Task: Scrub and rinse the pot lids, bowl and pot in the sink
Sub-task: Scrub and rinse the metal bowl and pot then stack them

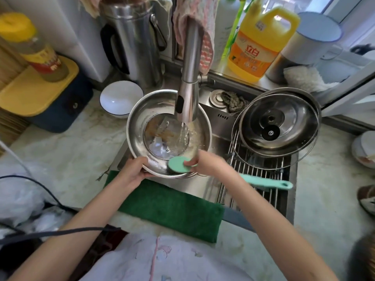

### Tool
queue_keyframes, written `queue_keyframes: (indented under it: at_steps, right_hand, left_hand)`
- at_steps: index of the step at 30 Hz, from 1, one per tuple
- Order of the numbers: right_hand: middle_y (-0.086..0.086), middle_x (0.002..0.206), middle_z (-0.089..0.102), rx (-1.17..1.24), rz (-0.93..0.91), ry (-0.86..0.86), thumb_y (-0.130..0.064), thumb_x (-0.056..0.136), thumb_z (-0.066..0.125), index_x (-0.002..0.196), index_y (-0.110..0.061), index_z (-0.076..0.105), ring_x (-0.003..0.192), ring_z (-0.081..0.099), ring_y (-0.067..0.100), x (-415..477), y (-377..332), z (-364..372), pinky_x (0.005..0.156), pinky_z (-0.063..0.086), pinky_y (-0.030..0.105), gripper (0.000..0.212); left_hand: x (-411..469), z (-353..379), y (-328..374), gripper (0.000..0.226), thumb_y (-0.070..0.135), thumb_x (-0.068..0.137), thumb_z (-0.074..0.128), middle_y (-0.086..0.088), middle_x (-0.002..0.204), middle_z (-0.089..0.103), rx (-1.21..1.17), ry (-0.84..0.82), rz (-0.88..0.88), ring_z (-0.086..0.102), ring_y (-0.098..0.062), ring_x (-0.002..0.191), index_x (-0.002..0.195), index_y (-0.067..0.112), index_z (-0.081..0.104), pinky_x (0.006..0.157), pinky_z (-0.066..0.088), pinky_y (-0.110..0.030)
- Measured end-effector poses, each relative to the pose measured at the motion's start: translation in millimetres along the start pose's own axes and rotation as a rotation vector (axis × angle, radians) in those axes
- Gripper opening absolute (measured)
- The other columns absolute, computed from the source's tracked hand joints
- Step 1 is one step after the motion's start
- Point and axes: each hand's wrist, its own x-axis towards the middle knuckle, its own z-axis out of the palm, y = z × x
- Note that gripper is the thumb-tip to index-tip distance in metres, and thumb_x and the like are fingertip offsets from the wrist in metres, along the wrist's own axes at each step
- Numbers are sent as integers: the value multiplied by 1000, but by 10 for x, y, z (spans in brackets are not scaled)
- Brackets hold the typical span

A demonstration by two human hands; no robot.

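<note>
A steel pot (140, 118) is held over the sink (219, 136) under the running faucet (187, 94), with water streaming into its dirty bottom. My left hand (135, 169) grips the pot's near rim. My right hand (205, 162) holds a mint-green brush by its round head (178, 164), pressed against the pot's near inner wall; its handle (269, 183) sticks out to the right. Two glass pot lids (278, 126) lie stacked on the wire rack (261, 179) at the right of the sink. A white bowl (120, 99) stands on the counter behind the pot.
A green cloth (170, 203) lies over the sink's front edge. A steel kettle (132, 41), a yellow detergent bottle (259, 43), a rag (233, 101) and a blue-and-yellow box (40, 94) crowd the back. A black cable (60, 232) crosses the lower left.
</note>
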Motion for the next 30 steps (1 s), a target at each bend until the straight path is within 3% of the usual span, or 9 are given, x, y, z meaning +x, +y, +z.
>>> queue_keyframes:
  at_steps: [4,9,13,16,19,21,23,26,30]
  right_hand:
    - [6,121,61,-301,268,381,-15,98,44,123,-15,58,109,61,28,61,113,-275,71,36,30,29]
    - [9,107,54,-231,25,655,-10,97,39,145,-28,37,91,63,32,247,186,-292,63,34,34,51]
    - [8,99,61,-47,-343,515,-17,96,46,139,-35,47,85,62,31,266,18,-162,67,47,40,46]
    - [1,71,57,-140,-548,257,-15,95,47,133,-32,55,59,52,21,98,-97,-54,55,43,37,42]
    - [-3,68,54,-205,-436,59,-24,95,51,128,-43,56,58,47,20,8,0,-150,55,37,34,39]
    - [-4,78,63,-222,-373,74,-26,93,55,125,-47,57,61,50,19,-47,69,-244,53,36,31,39]
    - [-4,87,66,-270,-325,171,-24,93,54,127,-49,55,64,53,17,-121,99,-313,52,37,28,42]
    - [-2,97,64,-378,-187,499,-26,93,53,136,-45,44,78,62,20,-277,188,-376,59,46,29,48]
    - [3,100,65,-23,113,782,-37,85,65,137,-22,33,87,65,28,-469,526,-441,64,47,33,63]
  left_hand:
    - [-59,-46,39,34,-17,82,31,-11,76,67,52,-80,-3,66,-24,69,95,4,54,48,57,-38]
    - [-129,-3,85,33,-16,83,29,-12,67,70,123,-205,-107,66,-23,66,90,-3,58,49,57,-36]
    - [-172,64,93,29,-17,84,34,-16,74,69,203,-275,-113,69,-21,61,91,-6,60,51,58,-35]
    - [-166,77,56,33,-16,84,31,-17,80,69,104,-285,-164,70,-23,63,100,-4,57,51,57,-35]
    - [-167,34,22,34,-16,84,28,-18,77,71,26,-280,-193,71,-25,64,104,-5,54,50,58,-36]
    - [-180,9,16,34,-16,84,29,-18,78,71,42,-303,-173,71,-28,66,104,-4,54,51,58,-36]
    - [-191,-8,32,32,-15,81,37,-18,83,71,66,-326,-153,71,-27,69,104,-3,55,53,58,-36]
    - [-209,-28,66,47,-5,60,51,-21,93,68,105,-322,-127,71,-26,71,107,-5,55,55,58,-35]
    - [-177,-58,69,37,-7,65,51,-23,94,66,129,-303,-89,69,-27,72,102,-8,56,56,59,-37]
